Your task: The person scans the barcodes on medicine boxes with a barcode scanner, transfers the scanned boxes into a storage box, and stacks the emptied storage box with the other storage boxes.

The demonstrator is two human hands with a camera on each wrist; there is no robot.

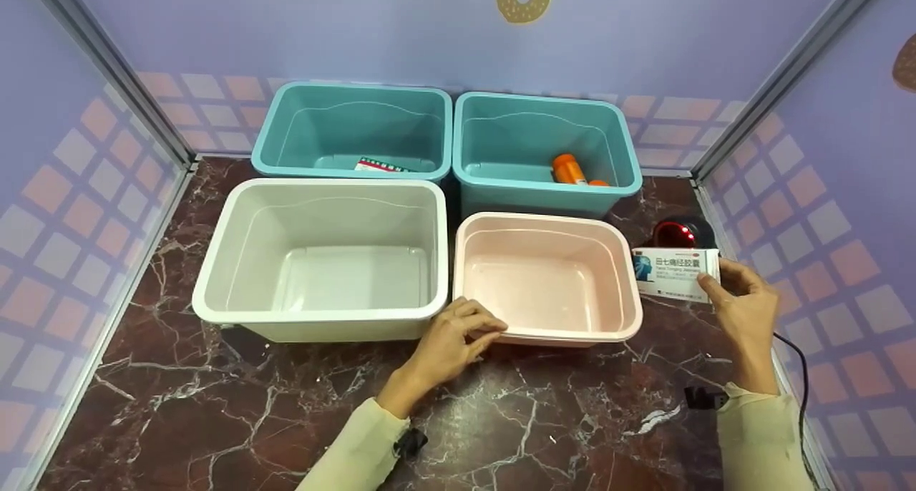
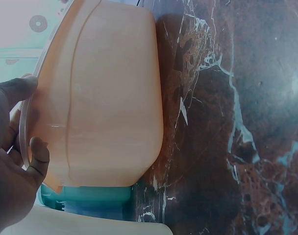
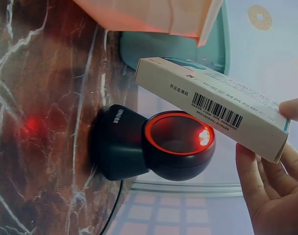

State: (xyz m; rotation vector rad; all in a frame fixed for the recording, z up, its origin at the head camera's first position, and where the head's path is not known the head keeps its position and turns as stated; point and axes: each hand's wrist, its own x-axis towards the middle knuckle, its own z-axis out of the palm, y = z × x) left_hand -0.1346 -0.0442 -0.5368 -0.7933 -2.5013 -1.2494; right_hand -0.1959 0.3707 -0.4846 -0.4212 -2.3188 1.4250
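My right hand pinches a white medicine box by its right end, thumb on the printed front. In the right wrist view, the medicine box shows a narrow side with a barcode, tilted close to the glowing red ring of a black barcode scanner. The head view has the scanner partly behind the box. My left hand grips the near left rim of the pink bin. The left wrist view shows its fingers and thumb on either side of that rim, against the pink bin.
A white bin stands left of the pink one. Behind are two teal bins; the left teal bin holds a green-and-white box, the right teal bin orange bottles. A black cable runs along the right wall.
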